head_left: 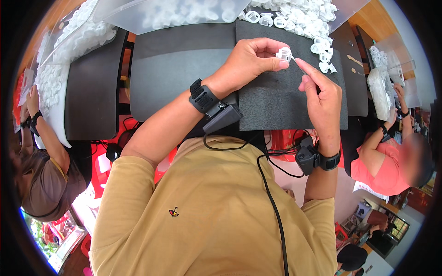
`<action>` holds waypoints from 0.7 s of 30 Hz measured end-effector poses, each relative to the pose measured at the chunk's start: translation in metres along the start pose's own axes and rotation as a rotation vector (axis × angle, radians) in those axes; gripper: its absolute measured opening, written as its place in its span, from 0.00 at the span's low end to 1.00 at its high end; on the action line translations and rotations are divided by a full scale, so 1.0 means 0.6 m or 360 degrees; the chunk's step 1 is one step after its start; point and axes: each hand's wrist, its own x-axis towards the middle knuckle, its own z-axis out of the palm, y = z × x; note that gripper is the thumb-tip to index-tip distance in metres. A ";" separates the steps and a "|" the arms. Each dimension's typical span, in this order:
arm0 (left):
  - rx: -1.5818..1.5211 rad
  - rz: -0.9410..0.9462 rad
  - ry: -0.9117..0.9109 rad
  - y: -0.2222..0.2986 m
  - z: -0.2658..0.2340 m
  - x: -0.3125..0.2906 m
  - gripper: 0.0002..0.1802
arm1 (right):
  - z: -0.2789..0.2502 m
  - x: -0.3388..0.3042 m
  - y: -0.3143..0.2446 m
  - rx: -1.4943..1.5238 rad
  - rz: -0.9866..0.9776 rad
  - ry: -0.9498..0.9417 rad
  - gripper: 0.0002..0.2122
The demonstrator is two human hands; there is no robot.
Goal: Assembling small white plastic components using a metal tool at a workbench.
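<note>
Pinched between the thumb and fingers of my left hand [248, 62] is a small white plastic part [283, 54], round with a square opening. It is held up over a dark grey mat [285, 108]. Close on its right, my right hand [322, 94] is closed round a slim, thin tool [301, 69]. The tool's tip reaches toward the part's edge; its exact kind is too small to make out. Beyond my hands, several similar white parts [322, 48] lie along the mat's right side and run back into a larger heap [301, 16].
A translucent bin [184, 16] of white parts stands at the back. Black table boards [170, 76] lie left of the mat. Co-workers sit on both sides, one in a brown shirt [50, 191], one in pink [380, 161]. Black cables [271, 198] hang across my front.
</note>
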 end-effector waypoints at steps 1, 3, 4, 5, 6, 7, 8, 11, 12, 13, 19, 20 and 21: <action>-0.0017 0.0010 -0.0009 -0.001 0.000 0.000 0.20 | 0.002 0.000 -0.001 0.0000 0.0000 0.0000 0.16; 0.0013 -0.0011 -0.0021 0.001 -0.001 -0.001 0.20 | 0.007 -0.001 -0.002 0.0029 -0.0010 0.0026 0.16; 0.0042 -0.0029 -0.0036 0.001 -0.001 -0.002 0.21 | 0.007 -0.001 -0.002 0.0028 -0.0011 0.0027 0.16; 0.0041 -0.0027 -0.0037 0.000 -0.001 -0.002 0.21 | 0.006 0.000 -0.001 -0.0010 -0.0019 0.0018 0.16; 0.0064 -0.0013 -0.0042 0.000 0.000 -0.002 0.20 | 0.005 0.000 -0.001 -0.0048 -0.0026 0.0010 0.16; 0.0089 0.0000 -0.0044 0.000 0.000 -0.002 0.20 | 0.004 0.000 -0.002 -0.0047 -0.0027 0.0008 0.16; 0.0089 0.0000 -0.0041 0.000 0.000 -0.002 0.20 | 0.003 0.001 -0.002 -0.0067 -0.0032 -0.0004 0.16; 0.0121 0.0009 -0.0045 0.002 0.001 -0.003 0.20 | -0.001 0.003 0.000 -0.0194 -0.0108 -0.0020 0.17; 0.0157 0.0008 -0.0041 0.002 0.001 -0.003 0.19 | -0.002 0.003 0.002 -0.0300 -0.0179 -0.0024 0.17; 0.0194 0.0007 -0.0035 0.002 0.001 -0.004 0.19 | -0.004 0.005 -0.001 -0.0299 -0.0178 -0.0026 0.17; 0.0537 0.0043 -0.0082 -0.008 0.000 -0.003 0.18 | -0.033 0.023 -0.005 -0.0781 -0.0463 -0.0219 0.14; 0.0537 0.0044 -0.0084 -0.013 -0.001 -0.002 0.18 | -0.037 0.027 -0.005 -0.0807 -0.0550 -0.0270 0.14; 0.0566 0.0091 -0.0067 -0.022 -0.004 0.000 0.17 | -0.040 0.031 -0.003 -0.0832 -0.0637 -0.0321 0.14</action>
